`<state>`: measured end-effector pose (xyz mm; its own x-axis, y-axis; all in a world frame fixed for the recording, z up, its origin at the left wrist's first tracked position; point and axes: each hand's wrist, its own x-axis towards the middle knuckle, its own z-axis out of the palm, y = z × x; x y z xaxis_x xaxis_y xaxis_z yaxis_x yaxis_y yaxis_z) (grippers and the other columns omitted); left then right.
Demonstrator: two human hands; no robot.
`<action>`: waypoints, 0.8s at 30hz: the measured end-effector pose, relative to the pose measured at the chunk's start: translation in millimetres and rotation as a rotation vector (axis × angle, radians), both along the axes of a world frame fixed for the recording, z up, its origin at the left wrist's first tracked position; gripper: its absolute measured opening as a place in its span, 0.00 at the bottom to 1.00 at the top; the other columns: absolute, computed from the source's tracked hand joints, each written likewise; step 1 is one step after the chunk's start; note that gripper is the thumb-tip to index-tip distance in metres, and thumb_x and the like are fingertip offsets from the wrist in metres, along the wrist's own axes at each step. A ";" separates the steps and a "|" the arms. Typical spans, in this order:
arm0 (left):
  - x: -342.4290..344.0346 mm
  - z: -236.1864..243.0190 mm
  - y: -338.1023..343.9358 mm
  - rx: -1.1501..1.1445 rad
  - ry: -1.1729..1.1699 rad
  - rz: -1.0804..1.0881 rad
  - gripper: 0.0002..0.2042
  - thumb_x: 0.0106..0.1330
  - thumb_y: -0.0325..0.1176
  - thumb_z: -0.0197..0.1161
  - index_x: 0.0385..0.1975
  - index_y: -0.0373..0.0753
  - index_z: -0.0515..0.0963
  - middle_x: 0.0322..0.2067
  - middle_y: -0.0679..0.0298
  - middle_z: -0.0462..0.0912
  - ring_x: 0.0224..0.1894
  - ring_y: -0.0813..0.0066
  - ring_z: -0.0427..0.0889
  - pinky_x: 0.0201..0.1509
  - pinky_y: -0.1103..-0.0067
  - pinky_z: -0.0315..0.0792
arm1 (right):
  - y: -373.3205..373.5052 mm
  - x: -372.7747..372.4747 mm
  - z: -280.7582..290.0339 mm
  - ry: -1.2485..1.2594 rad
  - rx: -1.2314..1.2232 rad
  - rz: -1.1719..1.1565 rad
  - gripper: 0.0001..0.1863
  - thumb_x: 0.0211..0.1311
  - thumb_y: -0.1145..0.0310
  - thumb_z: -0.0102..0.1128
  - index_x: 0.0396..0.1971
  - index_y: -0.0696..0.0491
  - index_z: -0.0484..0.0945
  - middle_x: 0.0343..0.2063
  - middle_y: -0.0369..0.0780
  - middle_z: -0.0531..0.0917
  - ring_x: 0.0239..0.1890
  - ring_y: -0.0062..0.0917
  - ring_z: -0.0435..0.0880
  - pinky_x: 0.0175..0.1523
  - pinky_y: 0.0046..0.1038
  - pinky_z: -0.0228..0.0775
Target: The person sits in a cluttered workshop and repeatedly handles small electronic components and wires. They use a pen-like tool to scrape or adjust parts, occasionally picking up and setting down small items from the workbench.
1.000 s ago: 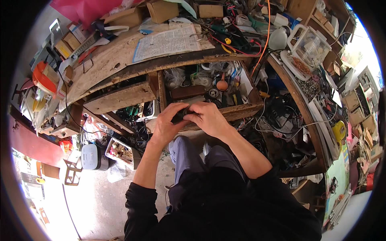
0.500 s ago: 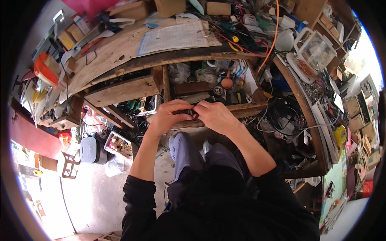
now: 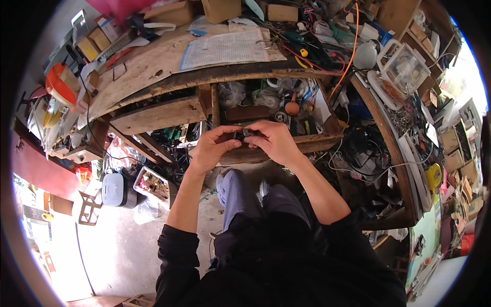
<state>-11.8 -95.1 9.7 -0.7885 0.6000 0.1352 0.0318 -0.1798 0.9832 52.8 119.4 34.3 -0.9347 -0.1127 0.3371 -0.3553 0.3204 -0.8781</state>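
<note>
Both my hands meet over the front edge of an open wooden drawer (image 3: 307, 145). Between their fingertips is a small dark object (image 3: 244, 134), too small and too covered to name. My left hand (image 3: 212, 146) pinches its left side with thumb and forefinger. Close against it, my right hand (image 3: 274, 142) holds the other side with bent fingers. Inside the drawer, just beyond my hands, lie a brown oblong case (image 3: 248, 113), a round orange-brown bulb (image 3: 292, 108), clear plastic bags (image 3: 232, 95) and several small tools.
Above the drawer spreads a worn wooden bench (image 3: 138, 77) with a printed sheet (image 3: 225, 49). An orange cord (image 3: 353, 51) hangs at the right. Tangled cables (image 3: 363, 148) fill the space beside the drawer. Left on the floor stand a grey box-shaped device (image 3: 116, 190) and an open box (image 3: 153, 184).
My right hand has turned and its fingers have shifted on the small dark object. The left thumb and forefinger have spread slightly. The view has moved a little.
</note>
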 end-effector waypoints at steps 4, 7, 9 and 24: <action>-2.6 -9.2 -8.9 0.071 -0.082 -0.005 0.19 0.64 0.19 0.68 0.56 0.33 0.79 0.44 0.64 0.86 0.45 0.80 0.82 0.52 0.83 0.76 | -3.4 -2.9 -0.4 -0.168 -0.232 0.030 0.11 0.67 0.77 0.66 0.46 0.64 0.81 0.32 0.40 0.86 0.31 0.19 0.86 0.38 0.22 0.79; -1.4 -8.6 -7.0 0.162 -0.123 -0.021 0.20 0.63 0.18 0.69 0.56 0.33 0.79 0.46 0.63 0.85 0.46 0.80 0.82 0.53 0.82 0.77 | -3.0 -7.8 -8.8 -0.194 -0.285 0.052 0.11 0.68 0.76 0.65 0.46 0.64 0.81 0.32 0.40 0.86 0.33 0.19 0.86 0.40 0.22 0.79; -1.3 -8.7 -7.7 0.157 -0.138 -0.030 0.20 0.63 0.16 0.68 0.56 0.33 0.79 0.49 0.61 0.84 0.48 0.78 0.82 0.55 0.80 0.77 | -0.1 -7.8 -16.7 -0.202 -0.340 0.048 0.11 0.68 0.75 0.65 0.46 0.64 0.81 0.31 0.40 0.87 0.33 0.19 0.86 0.41 0.21 0.79; 7.1 -16.4 -23.6 0.350 -0.159 -0.020 0.18 0.64 0.20 0.67 0.55 0.32 0.77 0.51 0.53 0.83 0.55 0.60 0.83 0.61 0.66 0.78 | 4.6 -17.3 -22.0 -0.247 -0.433 0.078 0.11 0.69 0.71 0.65 0.44 0.63 0.81 0.30 0.41 0.87 0.32 0.20 0.87 0.40 0.21 0.78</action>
